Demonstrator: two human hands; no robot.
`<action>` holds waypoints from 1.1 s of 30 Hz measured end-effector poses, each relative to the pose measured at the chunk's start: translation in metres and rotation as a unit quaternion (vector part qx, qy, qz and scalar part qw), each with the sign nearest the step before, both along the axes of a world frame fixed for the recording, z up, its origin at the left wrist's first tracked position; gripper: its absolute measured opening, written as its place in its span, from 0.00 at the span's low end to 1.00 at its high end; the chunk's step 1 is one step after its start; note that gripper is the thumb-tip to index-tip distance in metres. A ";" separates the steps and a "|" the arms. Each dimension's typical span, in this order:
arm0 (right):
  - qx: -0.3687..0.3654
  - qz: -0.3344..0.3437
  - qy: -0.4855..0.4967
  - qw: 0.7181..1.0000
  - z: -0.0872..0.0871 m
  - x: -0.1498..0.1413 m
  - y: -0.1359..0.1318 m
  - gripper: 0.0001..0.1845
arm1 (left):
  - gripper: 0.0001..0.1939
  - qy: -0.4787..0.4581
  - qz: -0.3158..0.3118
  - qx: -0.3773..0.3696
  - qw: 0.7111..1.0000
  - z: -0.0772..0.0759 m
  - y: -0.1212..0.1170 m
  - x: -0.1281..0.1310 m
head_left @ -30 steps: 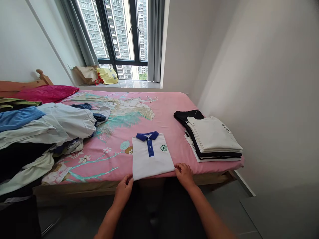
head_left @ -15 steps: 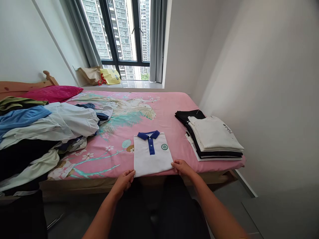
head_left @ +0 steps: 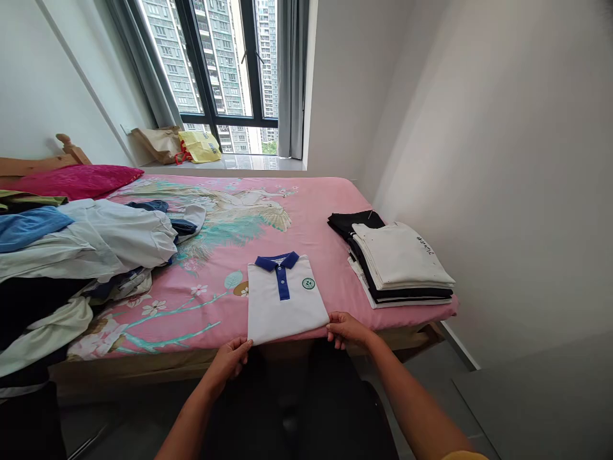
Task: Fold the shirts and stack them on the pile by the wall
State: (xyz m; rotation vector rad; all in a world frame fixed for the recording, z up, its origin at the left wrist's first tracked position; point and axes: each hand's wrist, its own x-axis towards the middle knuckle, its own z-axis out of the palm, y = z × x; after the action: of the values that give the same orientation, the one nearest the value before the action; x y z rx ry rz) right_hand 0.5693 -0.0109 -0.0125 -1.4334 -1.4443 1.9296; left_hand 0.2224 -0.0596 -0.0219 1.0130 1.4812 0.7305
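A folded white polo shirt (head_left: 287,313) lies face up at the front edge of the bed, its blue collar and buttoned placket toward the window and a round green badge on its chest. My left hand (head_left: 228,363) pinches the near left corner between thumb and fingers. At the near right corner, my right hand (head_left: 348,329) grips the shirt the same way. The shirt's near edge runs straight between the two hands, close to the mattress edge.
To the right sits a stack of folded clothes (head_left: 402,255), black and white. A loose heap of clothes (head_left: 110,236) covers the bed's left side, beside a magenta pillow (head_left: 81,181). Pink bedding (head_left: 316,217) spreads beneath. Bags (head_left: 201,147) rest on the windowsill.
The view has turned slightly right, so everything sits further left. Both hands keep hold of the shirt's near corners, and the shirt lies folded as before.
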 end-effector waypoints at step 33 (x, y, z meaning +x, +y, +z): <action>0.091 -0.238 -0.109 0.961 -0.017 -0.023 -0.026 0.14 | 0.27 -0.022 0.149 0.009 0.989 -0.002 -0.013 0.017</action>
State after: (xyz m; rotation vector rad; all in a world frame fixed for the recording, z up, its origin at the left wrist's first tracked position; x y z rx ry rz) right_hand 0.5465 -0.0365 -0.0294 -1.7505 -1.1804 1.3472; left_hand 0.2391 -0.0725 -0.0244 0.7915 1.6087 0.9723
